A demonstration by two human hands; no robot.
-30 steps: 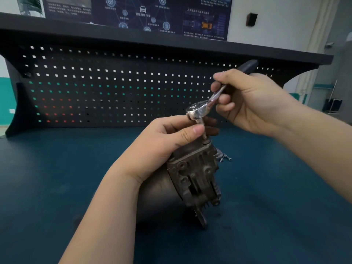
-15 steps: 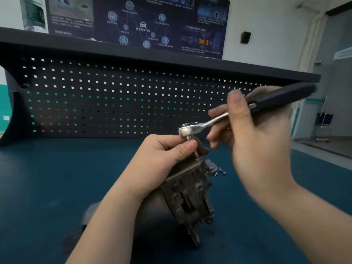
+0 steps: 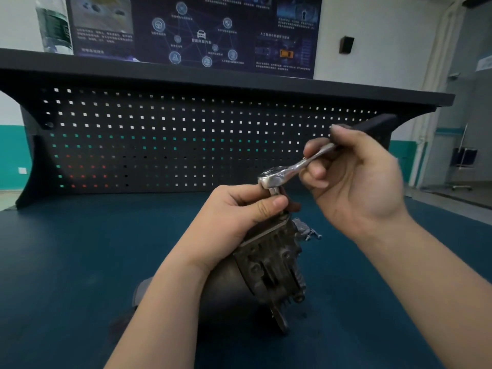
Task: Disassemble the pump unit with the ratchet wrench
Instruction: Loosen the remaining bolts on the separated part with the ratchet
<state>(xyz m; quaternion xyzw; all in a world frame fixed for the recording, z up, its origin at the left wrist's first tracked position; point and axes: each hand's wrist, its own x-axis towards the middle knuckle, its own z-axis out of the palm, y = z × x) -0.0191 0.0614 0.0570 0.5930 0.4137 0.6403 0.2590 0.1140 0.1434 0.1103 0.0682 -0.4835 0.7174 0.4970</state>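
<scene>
The pump unit (image 3: 269, 265) is a grimy grey metal body with a finned head, lying tilted on the blue bench top. My left hand (image 3: 239, 211) grips its upper end, thumb pressed by the socket. The ratchet wrench (image 3: 290, 170) has a shiny chrome head seated on a bolt at the top of the pump, its dark handle pointing up and to the right. My right hand (image 3: 356, 182) grips that handle, fingers curled round the chrome shank. The bolt itself is hidden under the socket and my thumb.
A few loose small metal parts (image 3: 306, 231) lie on the bench (image 3: 80, 262) just behind the pump. A black pegboard (image 3: 159, 145) closes off the back, with a shelf above holding a plastic bottle (image 3: 54, 25). An open floor lies to the right.
My right hand has swung the wrench handle back and forth about the bolt; it now points up-right again. My left hand has kept its grip on the pump. The view tilted slightly.
</scene>
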